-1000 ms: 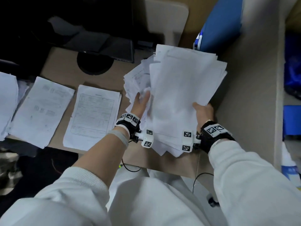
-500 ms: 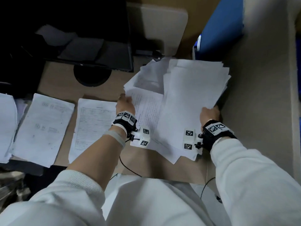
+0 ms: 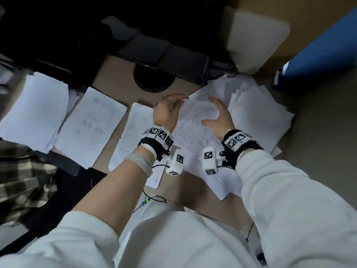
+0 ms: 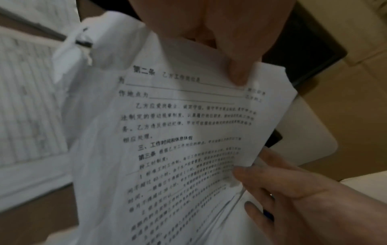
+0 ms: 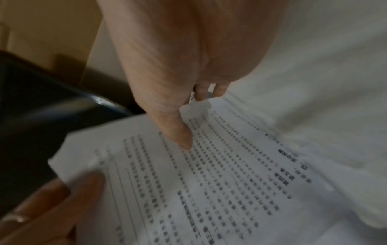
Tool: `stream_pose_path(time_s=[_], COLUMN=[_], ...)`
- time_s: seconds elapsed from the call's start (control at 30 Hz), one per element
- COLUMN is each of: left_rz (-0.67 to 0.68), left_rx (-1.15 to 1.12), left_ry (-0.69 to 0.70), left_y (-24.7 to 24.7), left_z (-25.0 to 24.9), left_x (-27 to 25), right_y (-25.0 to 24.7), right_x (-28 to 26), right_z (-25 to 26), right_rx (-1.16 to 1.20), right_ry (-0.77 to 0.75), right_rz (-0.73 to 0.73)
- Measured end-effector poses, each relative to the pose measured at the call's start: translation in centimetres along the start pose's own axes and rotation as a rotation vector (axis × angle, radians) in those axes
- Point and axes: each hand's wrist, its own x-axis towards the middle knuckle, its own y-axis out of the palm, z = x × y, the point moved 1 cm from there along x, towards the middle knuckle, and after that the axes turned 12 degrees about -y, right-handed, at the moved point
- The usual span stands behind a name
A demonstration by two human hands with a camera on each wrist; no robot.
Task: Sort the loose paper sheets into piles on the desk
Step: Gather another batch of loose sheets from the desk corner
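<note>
A thin white printed paper sheet (image 3: 195,120), dense with black text, tops the loose unsorted heap (image 3: 258,117) at the right end of the tan wooden desk (image 3: 119,84). The left hand (image 3: 167,111) pinches its far left corner, thumb on top. The right hand (image 3: 219,115) pinches the far right edge, thumb (image 5: 178,132) flat on the print. The sheet looks light, limp and easily creased, so holding two far corners should keep it from sagging or dragging neighbours along.

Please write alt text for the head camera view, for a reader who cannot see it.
Both hands, left hand and right hand, hold a printed sheet above a loose paper heap on a brown desk. Three sorted piles lie left.
</note>
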Motion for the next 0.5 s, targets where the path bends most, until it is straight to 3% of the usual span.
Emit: stream_pose_path(time_s=[0.1,0.17,0.23,0.3,0.33,0.4,0.43,0.5], left_rz=[0.017,-0.064,-0.243,-0.311,-0.232,0.060,0.216,0.370], left_rx=[-0.100,-0.015,0.184,0.099,-0.071,-0.298,-0.284,-0.124], left_ry=[0.029,0.028,-0.055,-0.194,-0.239,-0.306,-0.342,-0.362], left_y=[-1.9,-2.9,-3.9,-4.2,-3.9,-2.4,-1.4,1.0], left_z=[-1.6,-2.1,-1.5,-0.6,-0.3,-0.7,-1.1,-1.6], left_x=[-0.1,0.4,1.1,1.3,1.3,0.7,0.5,0.4], right_y=[1.1,1.1,0.8,0.1,-0.6,-2.1,-2.9,-4.6], right_x=[1.1,1.4,1.5,1.7,1.7,1.3,1.0,0.0], right_z=[2.1,3.5,4.5,4.8,5.0,4.7,4.1,2.4], right_rx=[-0.204,-0.239,0.032,0.206,0.248,0.340,0.362,0.337], right_ry=[-0.064,-0.073,-0.063,-0.062,-0.051,-0.014,0.007,0.064], right_rz=[-0.080,-0.207,-0.316,-0.438,-0.496,-0.568,-0.586,-0.636])
